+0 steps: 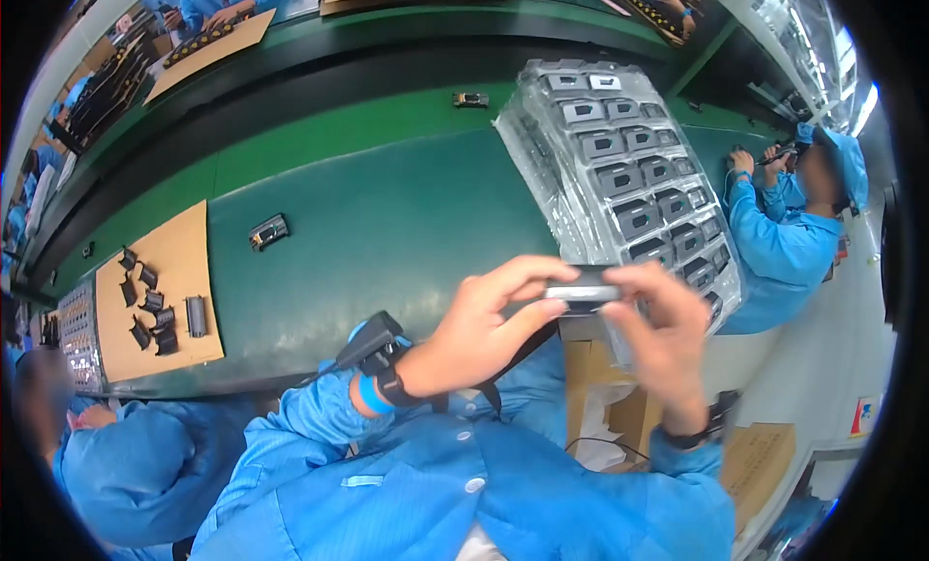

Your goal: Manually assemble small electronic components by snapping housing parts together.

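Head view, black casing [583,293], long axis sideways

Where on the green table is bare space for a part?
Bare tabletop lies between the small device and the tray stack. Another patch lies on that device's near side, right of the cardboard sheet. Crowded: the tray stack near the right hand, and the cardboard's black parts.
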Tool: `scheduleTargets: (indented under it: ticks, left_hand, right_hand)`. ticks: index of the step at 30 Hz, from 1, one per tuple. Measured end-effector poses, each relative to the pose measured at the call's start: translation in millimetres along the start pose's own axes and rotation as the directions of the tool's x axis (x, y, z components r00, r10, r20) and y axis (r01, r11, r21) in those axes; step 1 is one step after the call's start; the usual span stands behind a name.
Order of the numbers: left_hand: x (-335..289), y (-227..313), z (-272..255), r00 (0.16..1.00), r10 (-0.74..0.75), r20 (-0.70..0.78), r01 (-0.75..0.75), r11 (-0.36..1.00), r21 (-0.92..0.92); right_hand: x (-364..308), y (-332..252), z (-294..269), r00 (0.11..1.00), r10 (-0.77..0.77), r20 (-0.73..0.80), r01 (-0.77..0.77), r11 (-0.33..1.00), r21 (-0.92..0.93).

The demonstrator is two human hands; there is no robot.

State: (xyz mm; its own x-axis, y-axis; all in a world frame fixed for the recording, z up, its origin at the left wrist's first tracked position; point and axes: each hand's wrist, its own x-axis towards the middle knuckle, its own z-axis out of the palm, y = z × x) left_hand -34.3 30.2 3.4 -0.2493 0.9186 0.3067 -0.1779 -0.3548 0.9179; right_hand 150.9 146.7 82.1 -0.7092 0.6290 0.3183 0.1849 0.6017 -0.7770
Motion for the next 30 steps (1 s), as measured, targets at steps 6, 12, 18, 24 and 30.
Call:
scheduleTargets:
  ticks: [6, 12, 18, 24, 30]
  left_hand:
    - [108, -13, -65, 0.999, 0.024, -0.022, -0.023, 0.998, 0.051]
    - [205, -112, -162, 0.834, 0.000, -0.551, 0.260, 0.881, 0.394]
    - [257, -161, -184, 0.765, 0.220, -0.606, 0.452, 0.487, 0.747]
    - [290, -184, -173, 0.844, 0.211, -0.493, 0.347, 0.487, 0.802]
    - [277, -154, -188, 0.817, 0.099, -0.569, 0.231, 0.847, 0.479]
  right_hand:
    - [155, 64, -126, 0.999, 0.021, -0.026, -0.025, 0.988, -0.154]
    - [292, 208, -179, 0.958, 0.274, -0.090, -0.283, 0.952, -0.114]
    - [320, 236, -146, 0.963, 0.267, 0.023, -0.252, 0.930, -0.266]
    - [317, 248, -146, 0.987, 0.146, 0.068, -0.117, 0.938, -0.325]
    - [314, 247, -123, 0.998, -0.011, 0.065, 0.043, 0.865, -0.499]
